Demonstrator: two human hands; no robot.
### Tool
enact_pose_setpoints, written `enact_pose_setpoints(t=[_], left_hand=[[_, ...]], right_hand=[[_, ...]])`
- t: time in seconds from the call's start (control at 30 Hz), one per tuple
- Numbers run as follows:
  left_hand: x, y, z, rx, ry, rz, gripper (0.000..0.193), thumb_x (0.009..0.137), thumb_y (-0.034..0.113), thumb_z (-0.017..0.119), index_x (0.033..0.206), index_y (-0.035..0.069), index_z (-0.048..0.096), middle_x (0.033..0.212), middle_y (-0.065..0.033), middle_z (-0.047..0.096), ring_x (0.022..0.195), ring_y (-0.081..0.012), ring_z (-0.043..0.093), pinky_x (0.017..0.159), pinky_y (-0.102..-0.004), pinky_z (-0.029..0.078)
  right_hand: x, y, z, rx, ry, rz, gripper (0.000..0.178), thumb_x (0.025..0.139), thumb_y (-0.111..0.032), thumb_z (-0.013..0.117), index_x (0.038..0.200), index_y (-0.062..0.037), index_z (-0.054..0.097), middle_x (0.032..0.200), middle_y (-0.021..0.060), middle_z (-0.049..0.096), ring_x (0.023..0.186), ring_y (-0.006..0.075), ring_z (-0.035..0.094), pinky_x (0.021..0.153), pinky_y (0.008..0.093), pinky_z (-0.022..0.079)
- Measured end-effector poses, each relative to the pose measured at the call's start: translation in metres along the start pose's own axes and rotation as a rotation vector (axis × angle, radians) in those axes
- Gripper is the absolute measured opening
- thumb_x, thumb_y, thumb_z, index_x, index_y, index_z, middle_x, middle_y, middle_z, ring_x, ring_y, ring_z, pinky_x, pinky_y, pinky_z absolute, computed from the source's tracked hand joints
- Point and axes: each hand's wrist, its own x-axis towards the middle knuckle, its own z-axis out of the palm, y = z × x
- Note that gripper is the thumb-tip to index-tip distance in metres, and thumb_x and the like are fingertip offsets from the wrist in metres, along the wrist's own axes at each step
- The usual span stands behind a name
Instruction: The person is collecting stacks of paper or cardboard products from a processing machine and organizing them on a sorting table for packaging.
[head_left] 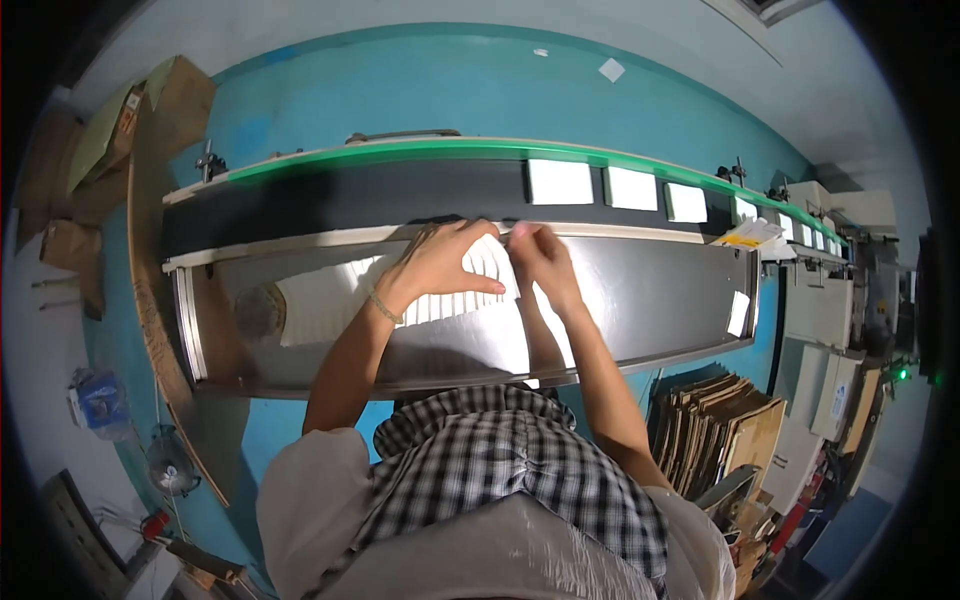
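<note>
Several white flat pieces (pixel 340 299) lie overlapped in a long slanting row on the shiny metal tray (pixel 640 290) before me. Over the row's right end, my left hand (pixel 440 262) curves in a C, thumb on the near side and fingers toward the far edge; white ridges show between them. Just right of it, my right hand (pixel 545 262) has its fingers bent together by the tray's far rail. That hand is slightly blurred, and whatever is between its fingertips cannot be made out.
Beyond the rail runs a black conveyor belt (pixel 400 190) carrying several white rectangular packs (pixel 560 183), with a green-lit edge behind. A yellow-and-white packet (pixel 750 235) rests at the tray's far right corner. Flattened cardboard (pixel 705 430) stands below right; a brown board (pixel 150 270) borders the left.
</note>
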Motion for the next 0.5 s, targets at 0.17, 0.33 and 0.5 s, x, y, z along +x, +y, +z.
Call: enact_pose_setpoints(t=[0.17, 0.33, 0.5], left_hand=[[-0.010, -0.008, -0.002, -0.005, 0.041, 0.076, 0.080, 0.068, 0.038, 0.088, 0.133, 0.004, 0.057, 0.122, -0.0232, 0.064, 0.113, -0.0402, 0.061, 0.096, -0.0419, 0.049], [-0.012, -0.004, -0.004, -0.038, -0.039, -0.037, 0.071, 0.069, 0.039, 0.088, 0.124, 0.005, 0.060, 0.118, -0.0212, 0.065, 0.110, -0.0394, 0.063, 0.092, -0.0419, 0.050], [-0.006, -0.007, 0.000, -0.024, 0.020, 0.030, 0.070, 0.068, 0.042, 0.088, 0.120, 0.005, 0.061, 0.112, -0.0197, 0.067, 0.104, -0.0383, 0.064, 0.089, -0.0417, 0.050]], right_hand=[[-0.024, 0.004, 0.010, -0.084, -0.100, 0.129, 0.051, 0.097, -0.040, 0.064, 0.120, 0.0054, 0.061, 0.105, 0.0138, 0.068, 0.093, 0.0178, 0.062, 0.084, 0.0307, 0.050], [-0.025, 0.007, -0.014, -0.353, -0.212, 0.197, 0.043, 0.093, -0.024, 0.064, 0.122, 0.0079, 0.062, 0.103, 0.0161, 0.070, 0.091, 0.0201, 0.063, 0.086, 0.0329, 0.050], [0.039, 0.004, -0.014, 0.482, 0.077, 0.191, 0.025, 0.095, -0.022, 0.068, 0.095, 0.0015, 0.059, 0.083, 0.0065, 0.062, 0.074, 0.0134, 0.062, 0.069, 0.0258, 0.050]])
